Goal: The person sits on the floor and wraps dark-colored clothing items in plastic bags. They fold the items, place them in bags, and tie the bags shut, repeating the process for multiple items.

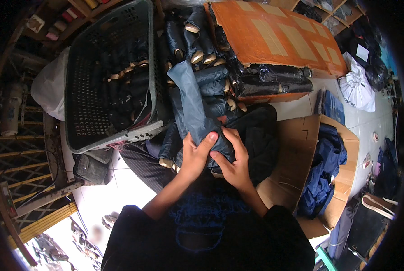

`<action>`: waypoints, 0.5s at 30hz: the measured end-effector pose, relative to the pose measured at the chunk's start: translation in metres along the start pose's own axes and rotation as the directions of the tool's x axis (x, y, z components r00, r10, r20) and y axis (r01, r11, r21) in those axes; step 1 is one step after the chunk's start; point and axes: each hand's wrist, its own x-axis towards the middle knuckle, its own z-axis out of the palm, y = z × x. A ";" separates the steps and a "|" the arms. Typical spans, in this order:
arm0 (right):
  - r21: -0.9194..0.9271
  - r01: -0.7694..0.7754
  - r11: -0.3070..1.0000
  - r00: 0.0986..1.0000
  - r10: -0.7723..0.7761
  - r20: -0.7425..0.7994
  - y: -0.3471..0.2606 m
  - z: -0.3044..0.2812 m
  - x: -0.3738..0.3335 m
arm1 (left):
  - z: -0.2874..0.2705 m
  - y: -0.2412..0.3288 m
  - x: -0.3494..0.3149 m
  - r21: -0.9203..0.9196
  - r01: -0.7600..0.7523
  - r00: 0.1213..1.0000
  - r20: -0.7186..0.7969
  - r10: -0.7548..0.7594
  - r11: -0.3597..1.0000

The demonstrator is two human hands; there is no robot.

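Observation:
I hold a long blue-grey bundle of thin, shiny fabric in front of me, slanting up and to the left. My left hand is closed round its lower part, thumb lying on top. My right hand grips the near end from the other side, its thumb close to the left one. What lies inside the fabric is hidden. Just beyond are several similar dark rolls, some with tan rounded ends. Another roll with a tan end lies to the left of my left hand.
A dark perforated plastic basket with more rolls stands at left. A taped orange-brown carton lies beyond, black packs in its opening. At right an open cardboard box holds navy fabric. A metal lattice stands far left.

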 end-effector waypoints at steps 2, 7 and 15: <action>0.005 0.014 1.000 1.000 -0.014 -0.007 0.000 -0.001 0.002 | -0.002 0.002 0.001 -0.013 -0.033 0.999 0.018 0.033 0.999; -0.210 0.076 0.975 0.997 -0.069 0.040 -0.014 0.002 0.011 | -0.005 0.011 0.010 -0.032 -0.192 0.979 -0.071 0.190 0.981; -0.379 0.153 0.913 0.972 -0.070 0.225 -0.019 0.005 0.008 | 0.006 0.027 0.013 -0.125 -0.120 0.978 -0.184 0.096 0.985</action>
